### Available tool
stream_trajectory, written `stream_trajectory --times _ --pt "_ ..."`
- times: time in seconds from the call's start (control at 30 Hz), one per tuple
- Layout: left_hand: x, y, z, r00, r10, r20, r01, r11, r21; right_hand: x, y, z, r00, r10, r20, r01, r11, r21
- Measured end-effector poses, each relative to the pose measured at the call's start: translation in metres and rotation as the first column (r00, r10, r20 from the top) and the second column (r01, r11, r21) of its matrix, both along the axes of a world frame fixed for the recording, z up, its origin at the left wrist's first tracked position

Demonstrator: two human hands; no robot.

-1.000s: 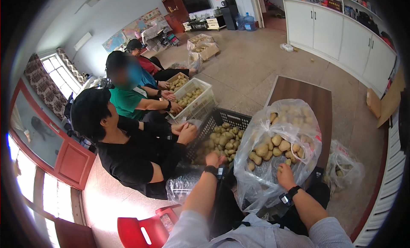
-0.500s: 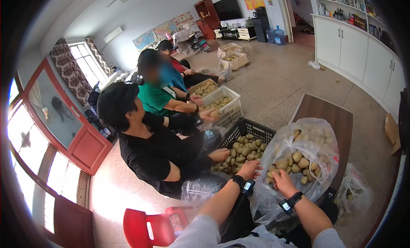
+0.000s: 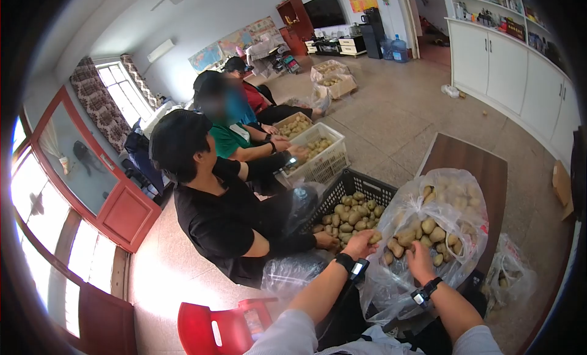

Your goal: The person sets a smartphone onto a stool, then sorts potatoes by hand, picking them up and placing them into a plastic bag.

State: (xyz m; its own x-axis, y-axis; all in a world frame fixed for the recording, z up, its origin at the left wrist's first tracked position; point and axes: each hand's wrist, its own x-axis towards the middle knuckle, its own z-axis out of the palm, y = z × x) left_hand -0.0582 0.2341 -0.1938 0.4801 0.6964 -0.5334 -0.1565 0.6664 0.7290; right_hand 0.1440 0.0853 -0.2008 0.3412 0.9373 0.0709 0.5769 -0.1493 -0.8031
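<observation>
A clear plastic bag (image 3: 391,294) lies open in front of me, with several potatoes (image 3: 436,234) showing in its mouth. My left hand (image 3: 361,245) is at the bag's left edge, fingers curled round a potato (image 3: 375,237). Over the potatoes in the bag is my right hand (image 3: 420,263), its fingers stretched forward and apart, the tips close against them. Whether those fingertips touch a potato I cannot tell. Left of the bag stands a black crate (image 3: 374,187) of potatoes, where a co-worker's hand (image 3: 325,240) reaches in.
A brown wooden tabletop (image 3: 455,156) extends beyond the bag. At the right hangs another plastic bag (image 3: 510,272). Co-workers sit along the left, by a white crate (image 3: 327,165) of potatoes. A red chair (image 3: 199,327) stands at lower left.
My left hand has turned and now shows a potato at its fingertips. My right hand has moved slightly right over the bag. The nearest co-worker leans further toward the black crate.
</observation>
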Motion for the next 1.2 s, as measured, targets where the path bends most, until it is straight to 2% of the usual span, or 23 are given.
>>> stream_trajectory --times 0.03,0.07,0.1,0.13,0.17,0.2,0.27,0.3,0.37,0.53,0.57,0.63,0.67,0.7,0.73,0.83,0.87,0.93,1.0,1.07,1.13,1.2 --pt "-0.005 0.008 -0.007 0.996 0.017 0.083 -0.018 1.000 0.005 0.009 -0.009 -0.003 0.977 -0.066 0.202 0.066 0.998 0.007" --pt "-0.008 0.011 -0.015 0.996 0.015 0.084 -0.015 1.000 0.002 0.017 -0.016 -0.005 0.910 -0.127 0.395 0.127 0.992 0.027" --pt "-0.012 0.013 -0.012 0.987 0.151 0.053 -0.151 0.988 -0.004 0.024 -0.021 -0.005 0.909 -0.130 0.396 0.130 0.991 0.027" --pt "-0.017 0.021 -0.025 0.975 0.211 0.068 -0.210 0.978 -0.020 0.031 -0.025 -0.005 0.888 -0.126 0.443 0.151 0.988 -0.022" --pt "-0.021 0.029 -0.037 0.960 0.269 0.082 -0.267 0.963 -0.035 0.035 -0.028 -0.006 0.865 -0.118 0.487 0.174 0.982 -0.071" --pt "-0.022 0.029 -0.033 0.960 0.266 0.081 -0.264 0.964 -0.035 0.038 -0.030 -0.008 0.866 -0.120 0.486 0.177 0.982 -0.072" --pt "-0.029 0.029 -0.023 0.924 0.381 0.031 -0.373 0.917 -0.142 0.042 -0.034 -0.015 0.851 -0.115 0.512 0.176 0.982 -0.071" --pt "-0.030 0.026 -0.018 0.905 0.426 0.002 -0.423 0.899 -0.117 0.046 -0.035 -0.022 0.852 -0.118 0.510 0.178 0.982 -0.070" --pt "-0.037 0.034 -0.029 0.899 0.437 0.011 -0.433 0.894 -0.115 0.052 -0.036 -0.035 0.827 -0.055 0.559 0.143 0.983 -0.114" --pt "-0.046 0.049 -0.063 0.903 0.429 0.004 -0.426 0.897 -0.121 0.055 -0.043 -0.048 0.775 -0.043 0.631 0.131 0.987 -0.094" --pt "-0.046 0.050 -0.074 0.879 0.476 -0.008 -0.475 0.876 -0.084 0.056 -0.044 -0.058 0.741 -0.026 0.671 0.120 0.988 -0.093" --pt "-0.044 0.046 -0.067 0.853 0.521 -0.018 -0.521 0.852 -0.050 0.056 -0.046 -0.064 0.767 -0.025 0.641 0.117 0.988 -0.101" --pt "-0.050 0.046 -0.063 0.854 0.327 -0.405 -0.173 0.912 0.372 0.056 -0.050 -0.067 0.792 -0.021 0.610 0.112 0.987 -0.112" --pt "-0.056 0.044 -0.050 0.607 0.257 -0.752 0.332 0.777 0.535 0.054 -0.052 -0.066 0.790 -0.012 0.613 0.111 0.986 -0.123" --pt "-0.062 0.042 -0.044 0.221 0.335 -0.916 0.778 0.506 0.372 0.051 -0.053 -0.061 0.816 -0.016 0.578 0.099 0.989 -0.112" --pt "-0.063 0.039 -0.049 0.136 0.403 -0.905 0.821 0.465 0.331 0.056 -0.057 -0.064 0.863 0.006 0.505 0.056 0.993 -0.108" --pt "-0.065 0.033 -0.034 0.202 0.372 -0.906 0.821 0.440 0.364 0.060 -0.058 -0.071 0.886 -0.021 0.464 0.052 0.997 -0.054" --pt "-0.075 0.044 -0.078 0.210 0.489 -0.847 0.799 0.413 0.437 0.059 -0.058 -0.073 0.926 -0.053 0.373 0.049 0.999 0.020" --pt "-0.075 0.032 -0.045 0.177 0.491 -0.853 0.772 0.468 0.430 0.049 -0.058 -0.068 0.943 -0.076 0.323 0.070 0.997 0.032" --pt "-0.072 0.030 -0.035 0.129 0.454 -0.882 0.766 0.519 0.379 0.059 -0.057 -0.070 0.954 -0.150 0.261 0.141 0.989 0.054" --pt "-0.077 0.040 -0.049 0.105 0.449 -0.887 0.780 0.516 0.353 0.057 -0.054 -0.068 0.978 -0.155 0.137 0.162 0.986 -0.046" --pt "-0.080 0.041 -0.047 0.073 0.424 -0.903 0.790 0.528 0.312 0.066 -0.046 -0.115 0.983 -0.173 -0.056 0.172 0.985 -0.010"
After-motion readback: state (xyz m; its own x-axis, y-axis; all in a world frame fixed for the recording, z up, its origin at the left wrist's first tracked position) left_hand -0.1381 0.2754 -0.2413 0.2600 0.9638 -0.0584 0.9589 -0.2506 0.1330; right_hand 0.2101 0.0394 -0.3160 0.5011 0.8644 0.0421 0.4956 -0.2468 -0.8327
